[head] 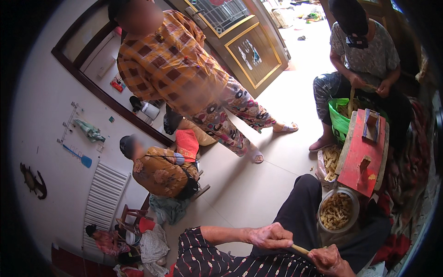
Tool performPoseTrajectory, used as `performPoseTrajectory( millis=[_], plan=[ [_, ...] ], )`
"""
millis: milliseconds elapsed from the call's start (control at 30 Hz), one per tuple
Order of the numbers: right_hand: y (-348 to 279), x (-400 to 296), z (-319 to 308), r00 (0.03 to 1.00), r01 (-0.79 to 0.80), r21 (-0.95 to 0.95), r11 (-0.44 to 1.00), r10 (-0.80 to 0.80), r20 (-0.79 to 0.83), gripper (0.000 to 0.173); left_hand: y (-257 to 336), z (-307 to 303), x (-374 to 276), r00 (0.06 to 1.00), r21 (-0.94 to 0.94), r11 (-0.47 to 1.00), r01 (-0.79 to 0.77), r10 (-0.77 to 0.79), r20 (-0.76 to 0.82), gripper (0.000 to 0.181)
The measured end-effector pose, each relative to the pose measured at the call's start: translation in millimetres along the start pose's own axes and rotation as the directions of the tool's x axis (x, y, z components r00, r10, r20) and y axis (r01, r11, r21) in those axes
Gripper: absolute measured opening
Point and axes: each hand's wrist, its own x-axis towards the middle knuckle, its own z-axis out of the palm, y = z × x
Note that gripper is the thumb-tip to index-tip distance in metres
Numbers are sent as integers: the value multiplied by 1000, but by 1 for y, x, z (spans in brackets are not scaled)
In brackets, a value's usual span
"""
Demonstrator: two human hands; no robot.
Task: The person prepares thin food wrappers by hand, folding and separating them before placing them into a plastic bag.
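My left hand (pixel 272 236) is closed around one end of a narrow pale yellow strip (pixel 299 249). The other end is gripped by my right hand (pixel 329 260), so a short stretch shows between the two fists. I cannot tell what the strip is made of. Both hands are above my lap, in front of a black patterned blouse. Between my legs in black trousers stands a round metal basin (pixel 355 207), holding many short yellow-brown pieces (pixel 335 212). Beyond it, a red-topped wooden bench (pixel 356 169) carries small wooden blocks (pixel 364 162).
Across the bench a seated person (pixel 367 52) handles a similar strip over a green bag (pixel 335 114). A plastic bag of pale strips (pixel 330 161) lies beside the bench. Another person (pixel 173 65) stands on the tiled floor; others sit left. A door (pixel 254 52) stands ajar.
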Motion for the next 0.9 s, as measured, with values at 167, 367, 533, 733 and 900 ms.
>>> performPoseTrajectory(
  millis=[167, 367, 533, 733, 900],
  plan=[
    [25, 20, 5, 992, -7, 105, 994, 20, -124, 3, 5, -26, 15, 995, 123, 990, 67, -56, -87, 24],
    [79, 24, -17, 945, -243, 99, 965, 258, -200, 5, -42, -48, 81, 996, 274, 961, 26, -2, -88, 20],
    [133, 12, -39, 928, -283, 26, 959, 280, -246, 16, -74, -48, 141, 977, 294, 956, -16, 78, -201, 17],
    [182, 8, -68, 895, -347, -99, 933, 297, -334, 11, -108, -56, 213, 942, 277, 961, 22, 73, -327, 24],
    [222, 5, -77, 896, -335, -140, 932, 268, -355, 9, -129, -64, 251, 936, 281, 959, 36, 67, -347, 29]
  ],
)
